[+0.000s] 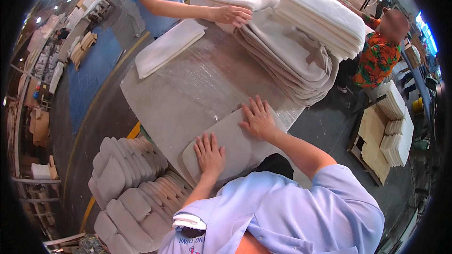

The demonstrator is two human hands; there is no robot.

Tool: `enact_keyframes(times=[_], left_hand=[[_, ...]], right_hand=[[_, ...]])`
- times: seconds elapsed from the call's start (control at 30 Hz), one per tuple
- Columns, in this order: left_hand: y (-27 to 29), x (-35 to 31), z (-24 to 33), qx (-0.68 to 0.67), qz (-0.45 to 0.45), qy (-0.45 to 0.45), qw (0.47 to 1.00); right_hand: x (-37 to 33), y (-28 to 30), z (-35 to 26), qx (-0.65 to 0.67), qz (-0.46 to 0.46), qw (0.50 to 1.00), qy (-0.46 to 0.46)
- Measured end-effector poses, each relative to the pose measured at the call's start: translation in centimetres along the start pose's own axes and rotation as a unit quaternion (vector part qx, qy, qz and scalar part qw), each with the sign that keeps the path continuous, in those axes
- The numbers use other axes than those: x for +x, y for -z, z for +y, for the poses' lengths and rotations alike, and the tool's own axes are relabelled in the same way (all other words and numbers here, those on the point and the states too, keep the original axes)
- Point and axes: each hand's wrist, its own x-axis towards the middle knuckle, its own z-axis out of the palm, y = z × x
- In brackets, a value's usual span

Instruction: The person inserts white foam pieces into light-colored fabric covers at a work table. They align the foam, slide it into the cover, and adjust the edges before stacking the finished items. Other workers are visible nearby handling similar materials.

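A long grey padded cushion (227, 142) with rounded corners lies flat near the front edge of the table (165, 96). My left hand (210, 156) rests flat on its left part, fingers spread. Farther along the same cushion, toward its right far side, my right hand (258, 121) presses palm down with fingers apart. Neither hand grips anything. Just beyond my right hand is a pile of grey fabric covers (287, 61), folded over in layers. A single white pad (167, 49) lies at the table's far left edge.
Across the table a co-worker in a blue shirt (153, 7) has both hands near white pads. White pads (320, 16) are stacked at far right. Finished-looking grey cushions (117, 174) pile up at lower left. Another person (379, 61) stands right, near a wooden crate (372, 136).
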Motion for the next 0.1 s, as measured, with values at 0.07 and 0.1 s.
enact_keyframes(times=[0.07,0.1], left_hand=[[-0.97,-1.15,1.04,0.016,-0.024,-0.025,0.999],[-1.24,-1.10,0.67,0.033,-0.024,-0.031,0.999]], right_hand=[[-0.58,-0.12,0.44,-0.005,-0.051,0.998,0.032],[-0.24,0.09,-0.53,-0.004,-0.133,0.990,0.045]])
